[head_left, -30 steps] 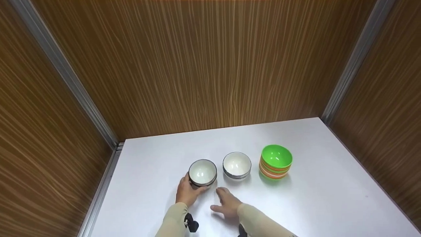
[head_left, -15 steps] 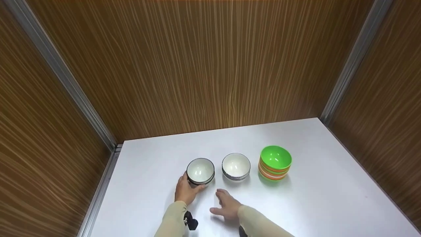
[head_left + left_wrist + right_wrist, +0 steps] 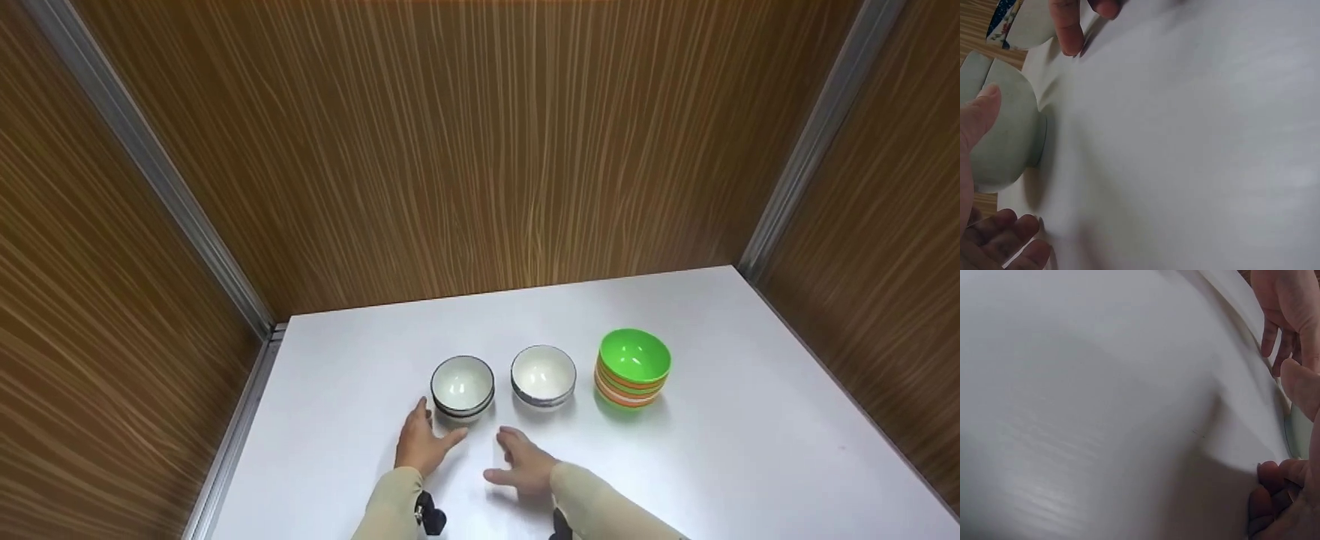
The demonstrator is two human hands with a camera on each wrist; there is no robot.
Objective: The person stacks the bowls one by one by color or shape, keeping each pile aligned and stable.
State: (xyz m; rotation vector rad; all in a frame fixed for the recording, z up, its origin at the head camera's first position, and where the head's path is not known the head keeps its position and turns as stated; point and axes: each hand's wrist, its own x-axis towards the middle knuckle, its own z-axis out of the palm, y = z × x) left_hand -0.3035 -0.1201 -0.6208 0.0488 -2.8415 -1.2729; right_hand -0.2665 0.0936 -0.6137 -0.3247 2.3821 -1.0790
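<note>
A stack of white bowls with dark rims (image 3: 463,384) stands on the left side of the white table. My left hand (image 3: 421,442) is spread around its near left side, fingers and thumb apart from it in the head view. In the left wrist view, the pale bowls (image 3: 1005,135) lie between the thumb and the fingers (image 3: 1008,239). My right hand (image 3: 523,463) hovers low over the table, loosely bent and holding nothing, nearest to the two white stacks. A second stack of white bowls (image 3: 543,375) stands to the right of the first.
A taller stack of green and orange bowls (image 3: 634,367) stands at the right of the row. The white table (image 3: 720,450) meets a wood-grain wall (image 3: 495,150) at the back. More such panels rise on both sides, with metal posts at the corners.
My left hand held the left stack of bowls, shifted it slightly, and has let go, its fingers and thumb drawing away. The right hand has stayed nearly still.
</note>
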